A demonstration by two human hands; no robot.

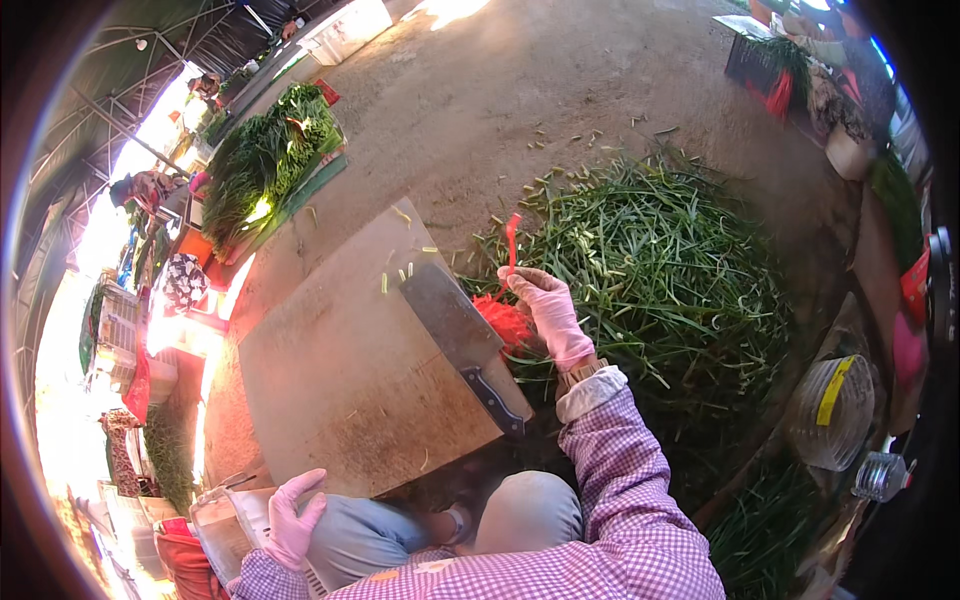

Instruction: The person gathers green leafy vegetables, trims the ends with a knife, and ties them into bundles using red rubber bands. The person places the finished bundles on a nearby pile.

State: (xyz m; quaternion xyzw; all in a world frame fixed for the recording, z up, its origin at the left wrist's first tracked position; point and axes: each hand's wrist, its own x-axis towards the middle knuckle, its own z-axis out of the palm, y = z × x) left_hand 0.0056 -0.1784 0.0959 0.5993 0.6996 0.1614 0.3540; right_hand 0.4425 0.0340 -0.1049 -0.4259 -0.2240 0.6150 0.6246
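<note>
In a pink glove, my right hand (553, 319) pinches a thin red strip (513, 238) between thumb and fingertips, above the right edge of a wooden board (337, 367). Just under it is a bunch of red strips (501, 321). A broad cleaver (454, 319) with a black riveted handle lies flat along that edge of the board. Several short pale green stem pieces (401, 271) are scattered near the blade's far end. My left hand (291, 517), also gloved in pink, is beside my left knee, fingers apart and holding nothing.
A large heap of cut green leaves (660, 262) covers the ground to the right. Bundled greens (274, 161) are stacked at the far left, with other people nearby. A roll of clear tape (832, 412) is at the right. A white crate (345, 30) stands at the back.
</note>
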